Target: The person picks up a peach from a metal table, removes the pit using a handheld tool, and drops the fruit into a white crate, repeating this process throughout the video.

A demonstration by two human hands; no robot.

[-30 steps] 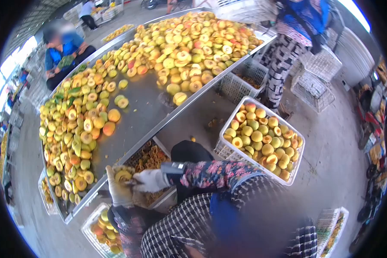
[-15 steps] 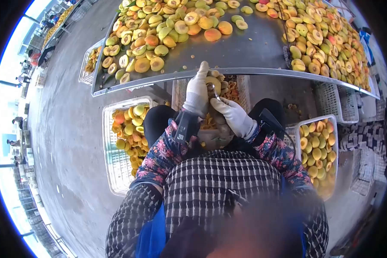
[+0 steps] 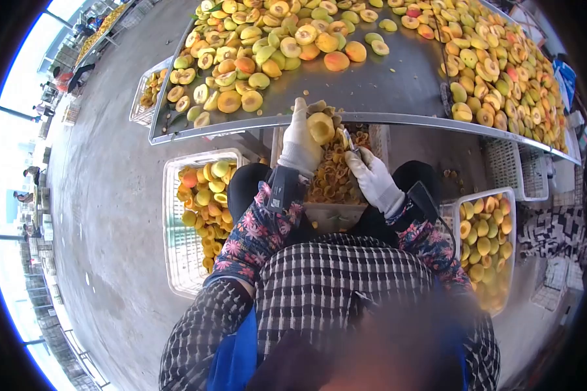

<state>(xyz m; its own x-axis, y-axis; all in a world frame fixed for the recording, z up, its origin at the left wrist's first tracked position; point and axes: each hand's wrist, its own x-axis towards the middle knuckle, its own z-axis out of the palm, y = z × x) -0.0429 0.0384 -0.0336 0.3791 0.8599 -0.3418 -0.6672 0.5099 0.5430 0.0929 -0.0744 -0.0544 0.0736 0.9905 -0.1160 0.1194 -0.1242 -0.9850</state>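
Observation:
My left hand (image 3: 300,146), in a white glove, is closed around a yellow peach half (image 3: 321,128), with its thumb pointing up beside the fruit. Just to the right, my gloved right hand (image 3: 376,181) grips a small metal pitting tool (image 3: 348,139) with a shiny, narrow head. A gap separates the tool from the peach half. Both hands are over a crate (image 3: 336,210) between my knees that holds curled orange peach scraps (image 3: 336,174). The steel table's front edge (image 3: 398,118) lies just beyond my hands.
Many peach halves (image 3: 241,65) lie on the steel table, with another heap (image 3: 496,72) at its right. A white crate of peaches (image 3: 176,244) stands at my left, and another crate (image 3: 510,254) at my right. Other people sit far off at the left.
My right hand has drawn the tool away from the peach half, down and to the right. My left hand still holds the fruit, now turned more into view. The whole view has shifted slightly.

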